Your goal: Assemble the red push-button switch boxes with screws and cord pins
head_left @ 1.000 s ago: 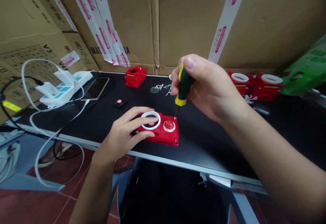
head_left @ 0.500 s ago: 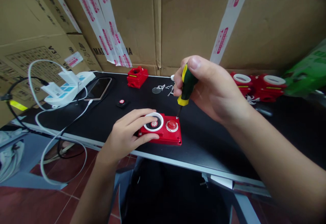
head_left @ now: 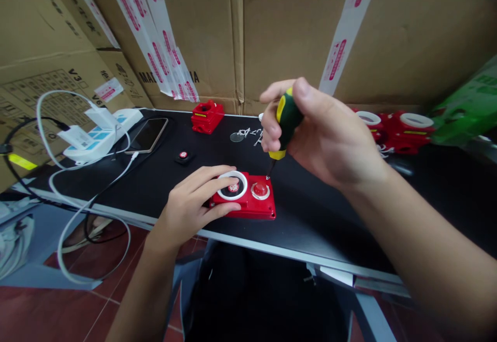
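A red box (head_left: 254, 208) with a white ring (head_left: 244, 193), a black-and-red button inside the ring and a clear red dome (head_left: 260, 189) lies near the table's front edge. My left hand (head_left: 198, 191) grips its left end, fingers over the ring and thumb along the front. Above the box, my right hand (head_left: 310, 129) is closed round a green and yellow screwdriver (head_left: 289, 122). The screwdriver leans slightly, its tip at a screw (head_left: 267, 177) in the box's far right corner.
Behind stand another red housing (head_left: 207, 117) and, at right, red housings with white rings (head_left: 413, 132). Small loose parts (head_left: 244, 133) and a black button piece (head_left: 183, 156) lie on the black table. A phone (head_left: 147, 134), a power strip (head_left: 103, 137) and cables occupy the left.
My right hand has turned a little round the screwdriver, with the index finger lifting away from the handle. The left hand keeps its hold on the box. The whole view has shifted slightly.
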Tool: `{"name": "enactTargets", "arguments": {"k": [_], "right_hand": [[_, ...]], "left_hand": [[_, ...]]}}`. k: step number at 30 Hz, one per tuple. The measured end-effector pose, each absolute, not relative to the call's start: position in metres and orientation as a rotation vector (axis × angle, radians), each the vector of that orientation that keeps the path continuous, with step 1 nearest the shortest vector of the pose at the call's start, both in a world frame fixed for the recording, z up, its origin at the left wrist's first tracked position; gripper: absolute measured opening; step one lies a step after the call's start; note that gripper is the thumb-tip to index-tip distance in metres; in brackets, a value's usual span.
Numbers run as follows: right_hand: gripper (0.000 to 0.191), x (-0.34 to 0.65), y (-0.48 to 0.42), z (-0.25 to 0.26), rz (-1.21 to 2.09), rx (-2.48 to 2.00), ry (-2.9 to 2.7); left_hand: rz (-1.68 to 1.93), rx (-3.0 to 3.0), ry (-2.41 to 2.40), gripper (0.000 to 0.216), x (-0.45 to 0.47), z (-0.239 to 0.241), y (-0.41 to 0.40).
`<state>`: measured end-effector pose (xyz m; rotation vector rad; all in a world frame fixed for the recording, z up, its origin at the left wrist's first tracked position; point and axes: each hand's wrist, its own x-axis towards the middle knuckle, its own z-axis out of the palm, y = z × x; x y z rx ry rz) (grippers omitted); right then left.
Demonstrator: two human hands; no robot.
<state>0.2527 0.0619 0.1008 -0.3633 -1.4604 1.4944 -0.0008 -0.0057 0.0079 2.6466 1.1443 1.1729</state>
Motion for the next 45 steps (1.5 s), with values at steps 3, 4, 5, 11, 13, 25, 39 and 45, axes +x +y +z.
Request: {"name": "enactTargets", "arguments": {"k": [3,4,5,11,13,25,39,45], "right_hand": [[0.044,0.2552,0.0615,0.1032,1.568,-0.296,-1.477],[0.046,0.2562,0.0621,0.1035,1.571,-0.287,-1.498],[0.046,0.2573,0.063,0.1034,1.564,-0.289,-1.525],[0.035,0.2577,0.0651,0.1017,1.465,-0.324,-1.534],[0.035,0.2554,0.0647,0.101,1.431,-0.339,-1.475],[0.054,0.2556,0.0638,0.1026,1.622,-0.268,-1.458],[0.047,0.25,0.0616,0.0997,1.414,-0.426,-1.44],[0.072,0.2544,0.0637,0.1026,1.641,-0.305,-1.454]], "left_hand": [[1.205,2.545,1.128,0.031,-0.0018,0.0076,-0.005],[1.224,2.525,1.106,0.029,-0.0017,0.0076,-0.0047],[1.242,2.514,1.081,0.026,-0.0016,0.0076,-0.0043],[1.26,2.498,1.035,0.022,-0.001,0.0069,-0.0036],[1.262,2.496,1.039,0.023,-0.0009,0.0067,-0.0039],[1.241,2.445,1.081,0.025,-0.0013,0.0115,-0.0033],[1.186,2.461,1.116,0.026,-0.0013,0.0128,-0.0032],[1.18,2.467,1.129,0.027,-0.0015,0.0117,-0.0028]]}}
